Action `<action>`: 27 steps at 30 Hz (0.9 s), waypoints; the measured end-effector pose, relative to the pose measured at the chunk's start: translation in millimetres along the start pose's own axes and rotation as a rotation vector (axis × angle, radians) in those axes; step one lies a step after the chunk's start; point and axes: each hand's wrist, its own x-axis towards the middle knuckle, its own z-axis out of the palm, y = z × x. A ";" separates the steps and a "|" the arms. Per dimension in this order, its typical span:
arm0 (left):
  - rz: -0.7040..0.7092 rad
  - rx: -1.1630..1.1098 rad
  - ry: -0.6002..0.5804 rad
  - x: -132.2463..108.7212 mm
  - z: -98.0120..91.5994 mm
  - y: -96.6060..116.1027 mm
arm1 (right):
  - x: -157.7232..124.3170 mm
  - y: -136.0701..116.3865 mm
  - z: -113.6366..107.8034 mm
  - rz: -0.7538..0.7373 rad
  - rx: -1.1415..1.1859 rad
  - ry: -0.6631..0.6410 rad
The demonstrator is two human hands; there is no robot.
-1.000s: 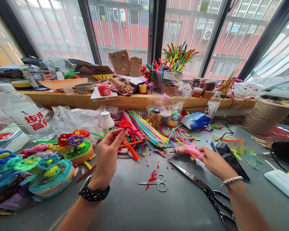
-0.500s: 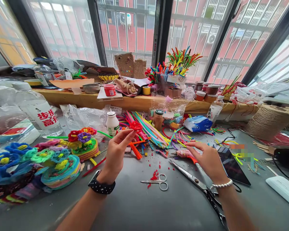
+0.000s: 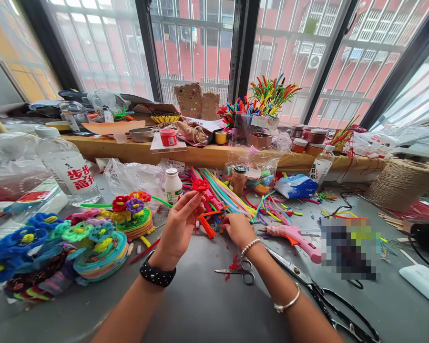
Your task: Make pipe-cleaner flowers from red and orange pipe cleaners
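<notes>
Just above the centre of the frame, the left hand (image 3: pixel 180 228), with a black dotted wristband (image 3: pixel 157 275) on its wrist, holds up a small red pipe-cleaner flower (image 3: pixel 200 185). Its fingers (image 3: pixel 193 202) are pressed together on the thin red stem just under the looped head, and the stem hangs down past the palm. To its right, the right hand (image 3: pixel 238 228) is lowered onto the grey worktop (image 3: pixel 207 305), knuckles up and fingers curled down into the litter at the edge of the loose heap of multicoloured pipe cleaners (image 3: pixel 219 190). It lies just beside a few short orange pipe-cleaner offcuts (image 3: pixel 207 226). Its fingertips are hidden by the back of the hand, so I cannot tell whether they pinch anything. The step in hand looks like picking a piece from the scraps while the flower is kept raised and steady. Any pick there calls for a fine pinch on one strand without dragging its neighbours, and the left-hand grip needs to stay light enough not to crush the petals. The small silver scissors (image 3: pixel 241 271) lie just below the right wrist. The pink glue gun (image 3: pixel 295 235) lies to its right, apart from both hands. At centre left sits a stack of coiled pipe-cleaner discs topped with flowers (image 3: pixel 134 216).
</notes>
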 end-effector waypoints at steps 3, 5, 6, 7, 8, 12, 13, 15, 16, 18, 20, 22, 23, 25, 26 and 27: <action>-0.005 0.003 -0.024 -0.4 0.8 -0.1 | 3.4 -0.1 3.0 0.023 0.002 -0.029; -0.004 0.011 -0.035 -0.7 1.0 -0.7 | 3.9 -0.9 4.6 0.039 0.008 -0.046; -0.004 0.018 -0.037 -0.9 1.0 -1.1 | 3.8 -1.5 5.4 0.047 0.012 -0.051; -0.004 0.025 -0.038 -1.0 0.9 -1.4 | 3.4 -2.2 5.9 0.053 0.017 -0.051; -0.003 0.033 -0.037 -1.0 0.8 -1.8 | 2.6 -3.0 6.1 0.056 0.024 -0.047; -0.015 0.055 -0.031 -1.0 0.1 -2.3 | -7.0 -5.0 1.9 0.038 0.062 0.001; -0.021 0.061 -0.031 -1.0 0.0 -2.3 | -11.1 -5.0 -0.1 0.029 0.074 0.017; -0.034 0.075 -0.034 -1.3 -0.1 -2.2 | -20.7 -4.3 -4.4 0.012 0.100 0.047; -0.038 0.082 -0.038 -1.5 0.0 -2.3 | -25.6 -3.9 -6.3 0.004 0.113 0.065; -0.038 0.095 -0.045 -1.9 0.6 -2.5 | -34.5 -3.5 -9.2 -0.012 0.142 0.095; -0.048 0.119 -0.056 -2.2 1.5 -2.9 | -40.8 -4.4 -10.4 -0.031 0.173 0.113; -0.065 0.165 -0.066 -2.4 2.1 -3.4 | -44.0 -6.3 -10.3 -0.052 0.207 0.123; -0.072 0.195 -0.069 -2.4 2.2 -3.7 | -44.7 -7.3 -10.1 -0.062 0.222 0.127; -0.082 0.264 -0.072 -2.4 1.9 -4.6 | -44.9 -8.2 -10.0 -0.076 0.250 0.138; -0.084 0.302 -0.077 -2.3 1.4 -5.2 | -44.9 -7.8 -10.5 -0.081 0.279 0.151; -0.088 0.341 -0.085 -2.3 0.9 -5.8 | -45.0 -6.9 -11.4 -0.084 0.327 0.169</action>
